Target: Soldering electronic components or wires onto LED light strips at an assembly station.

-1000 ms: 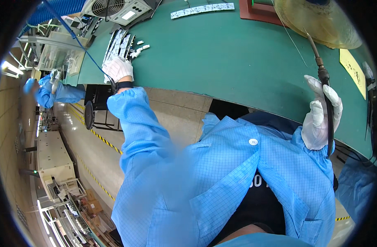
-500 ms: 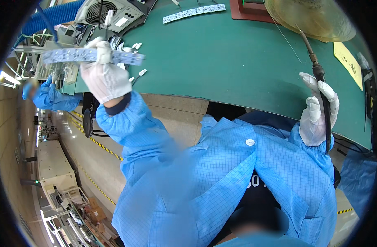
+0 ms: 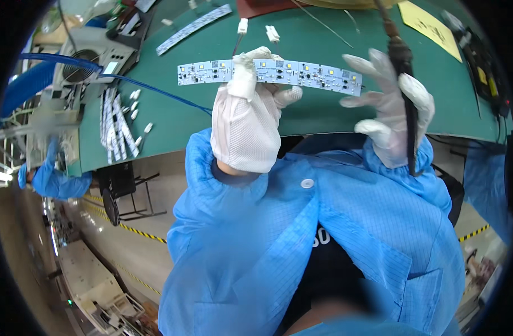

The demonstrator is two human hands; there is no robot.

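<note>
My gloved left hand [image 3: 247, 120] grips a curved white LED circuit board [image 3: 318, 77] near its left half, with its component side showing. Two white plug connectors, one a plug [image 3: 242, 26] on a dark wire, stand out beyond the board. In my gloved right hand [image 3: 386, 106] rests a soldering iron [image 3: 405, 95], its black handle lying across the palm and its front end pointing away from me. The fingers of that hand are partly spread, close to the board's right end. The iron's tip is cut off by the frame's upper edge.
Several LED strips [image 3: 116, 129] lie piled with white connectors on the green table [image 3: 318, 120] at left. Another strip [image 3: 193, 29] lies farther back. A yellow card [image 3: 430, 31] is at far right, a fan unit [image 3: 94, 56] and a blue hose [image 3: 29, 84] at left. Someone in blue [image 3: 57, 176] works beyond.
My left hand has brought the board from the far left to the middle, beside my right hand. My right hand still holds the iron. The view has shifted, uncovering the strip pile.
</note>
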